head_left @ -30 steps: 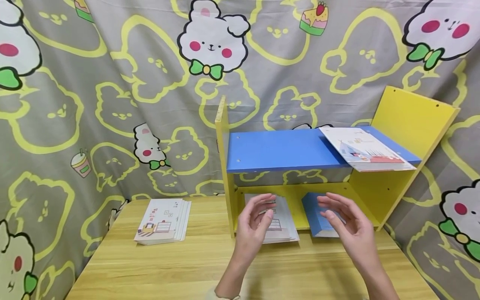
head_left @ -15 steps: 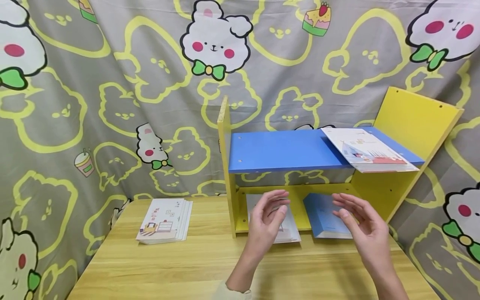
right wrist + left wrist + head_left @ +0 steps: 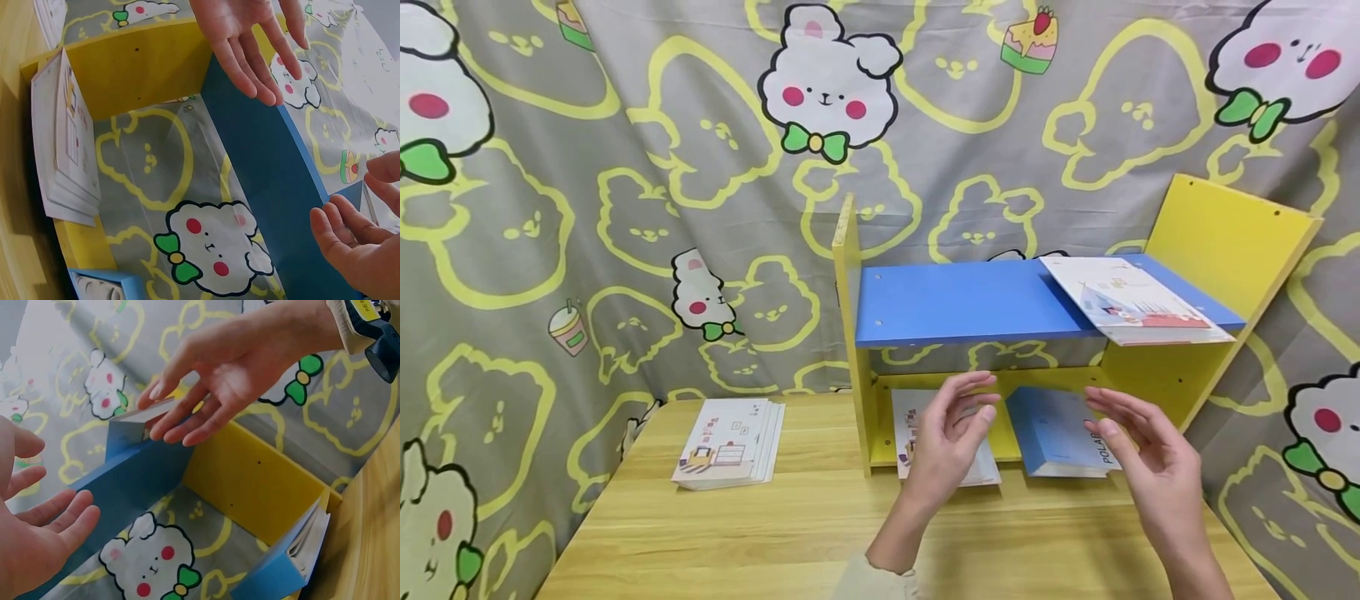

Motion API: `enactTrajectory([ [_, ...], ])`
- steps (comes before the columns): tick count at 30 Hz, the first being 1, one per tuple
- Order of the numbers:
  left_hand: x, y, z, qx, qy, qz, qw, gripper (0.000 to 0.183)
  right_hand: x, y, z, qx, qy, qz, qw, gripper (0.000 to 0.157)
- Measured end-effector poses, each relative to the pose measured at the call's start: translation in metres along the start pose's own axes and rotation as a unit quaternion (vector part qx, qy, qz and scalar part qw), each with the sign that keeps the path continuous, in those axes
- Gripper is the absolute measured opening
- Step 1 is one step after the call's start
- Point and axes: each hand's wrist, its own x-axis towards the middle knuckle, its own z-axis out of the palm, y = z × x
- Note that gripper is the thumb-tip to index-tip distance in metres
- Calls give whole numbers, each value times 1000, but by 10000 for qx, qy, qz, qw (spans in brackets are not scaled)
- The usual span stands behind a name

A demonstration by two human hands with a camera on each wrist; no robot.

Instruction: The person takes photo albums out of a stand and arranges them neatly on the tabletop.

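My left hand hangs with loosely bent fingers in front of a white illustrated book on the lower yellow shelf, partly covering it. My right hand is held likewise before a thick blue book on that shelf and hides its right side. Neither hand holds anything; the palms face each other with a gap between. Both wrist views show the fingers of the left hand and right hand apart from the books. Another illustrated book lies on the blue upper shelf, its front overhanging the edge.
The small bookshelf has a yellow left side panel, a yellow right panel and a blue shelf board. A stack of white booklets lies left of it on the wooden table. A patterned curtain hangs behind.
Both hands have drifted to the right, the left one also slightly upward. More of the blue book's cover and its lettering shows now. The books and shelf have stayed put.
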Motion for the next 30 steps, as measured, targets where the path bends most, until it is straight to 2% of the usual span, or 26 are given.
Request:
enactTrajectory([
  [3, 2, 0, 1, 12, -54, -34, 10000, 40, 0, -1, -2, 28, 51, -37, 10000, 40],
  [13, 8, -2, 11, -54, -92, -68, 9999, 40, 2, 5, -8, 614, 478, -654, 9948, 41],
  [20, 13, -4, 18, -119, -80, -104, 9998, 42, 6, 8, -10, 1063, 363, -1195, 9865, 43],
  [23, 16, -7, 21, -141, -94, -52, 9998, 42, 7, 7, -11, 1038, 496, -1155, 9866, 43],
  [30, 19, -10, 27, -131, 23, 234, 9996, 42, 10, 2, -15, 483, 1045, -573, 9917, 43],
])
